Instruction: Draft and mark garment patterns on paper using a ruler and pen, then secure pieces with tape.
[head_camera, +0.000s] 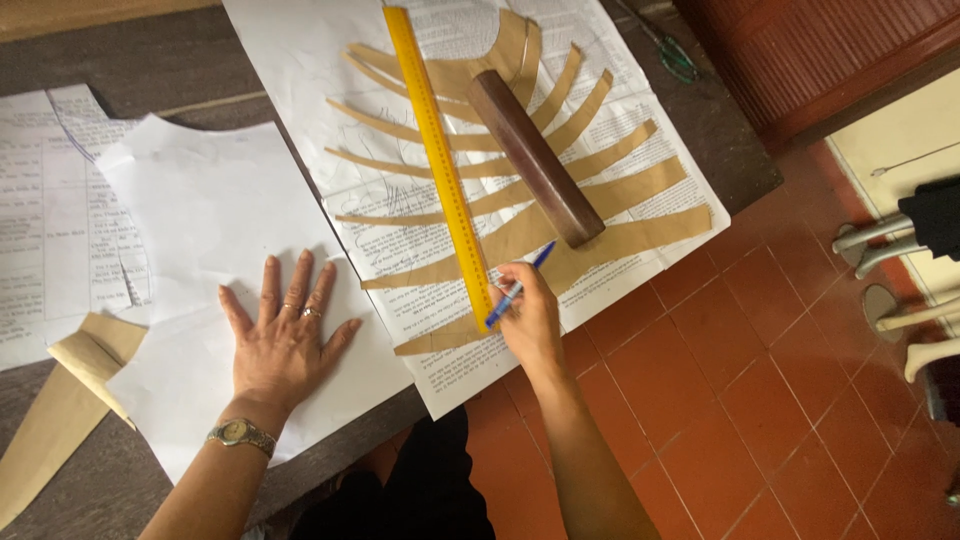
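Note:
My left hand (285, 335) lies flat, fingers spread, on a white cut paper sheet (210, 200); it wears rings and a wristwatch. My right hand (528, 315) grips a blue pen (518, 287) whose tip touches the near end of a long yellow ruler (438, 150). The ruler lies lengthwise over a fan of brown paper strips (610, 190) spread on a large printed white sheet (300, 50). A dark brown wooden bar (535, 158) rests across the strips, right of the ruler.
More printed sheets (45, 220) and a brown paper piece (60, 400) lie at the table's left. Green-handled scissors (672, 52) sit at the far right table corner. Red tiled floor (760, 380) and white chair legs (900, 290) are to the right.

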